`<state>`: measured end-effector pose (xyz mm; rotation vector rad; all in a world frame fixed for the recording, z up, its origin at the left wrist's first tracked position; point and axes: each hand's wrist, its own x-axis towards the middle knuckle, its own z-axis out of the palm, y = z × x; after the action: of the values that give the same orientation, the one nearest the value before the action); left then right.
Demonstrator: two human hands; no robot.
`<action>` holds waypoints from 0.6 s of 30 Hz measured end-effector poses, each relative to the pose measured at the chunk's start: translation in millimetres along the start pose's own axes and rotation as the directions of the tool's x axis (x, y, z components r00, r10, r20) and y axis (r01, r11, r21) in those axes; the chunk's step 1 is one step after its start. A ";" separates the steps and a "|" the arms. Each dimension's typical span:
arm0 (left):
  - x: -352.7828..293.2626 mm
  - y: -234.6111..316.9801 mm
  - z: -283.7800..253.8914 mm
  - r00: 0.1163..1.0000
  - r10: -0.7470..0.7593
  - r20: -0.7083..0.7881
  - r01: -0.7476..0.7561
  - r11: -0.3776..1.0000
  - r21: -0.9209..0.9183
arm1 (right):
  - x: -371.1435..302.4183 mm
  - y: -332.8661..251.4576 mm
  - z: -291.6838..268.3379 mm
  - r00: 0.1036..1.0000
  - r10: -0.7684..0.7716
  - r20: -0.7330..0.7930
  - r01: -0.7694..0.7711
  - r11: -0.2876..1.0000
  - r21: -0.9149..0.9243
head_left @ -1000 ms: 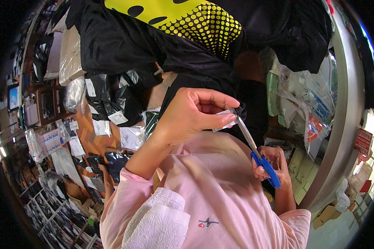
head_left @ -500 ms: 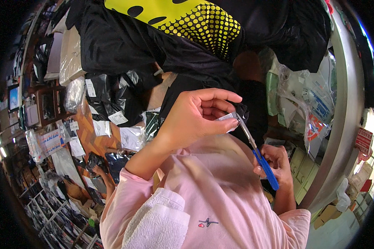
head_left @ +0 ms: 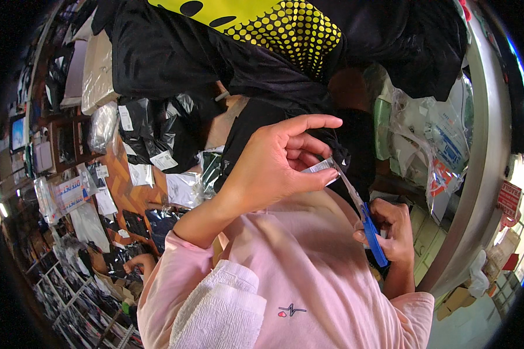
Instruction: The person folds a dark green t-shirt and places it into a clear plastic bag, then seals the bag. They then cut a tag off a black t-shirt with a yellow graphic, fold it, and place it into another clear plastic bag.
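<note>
Right hand (head_left: 392,231) closed around blue scissors (head_left: 371,234), blades angled up toward the left hand. Left hand (head_left: 279,164) pinching a small white tag (head_left: 322,167) between thumb and fingers, right at the blade tips. Just beyond the fingers, a black garment (head_left: 256,122), partly hidden by the hand. Farther past it, a yellow dotted cloth (head_left: 285,26); off to the right, clear plastic bags (head_left: 431,145).

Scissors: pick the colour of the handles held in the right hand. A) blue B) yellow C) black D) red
A: the right hand grips scissors with blue handles, their blades pointing up to the small white tag pinched in the left hand.
</note>
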<state>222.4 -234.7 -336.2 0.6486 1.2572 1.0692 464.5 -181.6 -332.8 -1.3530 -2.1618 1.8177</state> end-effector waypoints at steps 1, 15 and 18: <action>-0.1 1.3 0.4 1.000 -0.009 0.000 0.009 1.000 0.003 | 0.3 -5.1 -1.1 1.000 -0.022 -0.006 0.021 0.998 -0.060; -3.4 8.6 1.8 1.000 -0.017 -0.010 0.017 1.000 0.026 | -4.8 -0.9 3.1 0.997 -0.066 -0.032 0.063 0.994 -0.087; -2.5 6.1 0.9 1.000 0.000 0.003 0.000 0.999 0.034 | -6.8 8.0 6.3 0.998 0.061 0.011 -0.062 0.986 0.153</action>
<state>221.6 -234.4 -329.6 0.6752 1.2752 1.0484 470.3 -191.1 -337.9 -1.3971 -1.9565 1.9660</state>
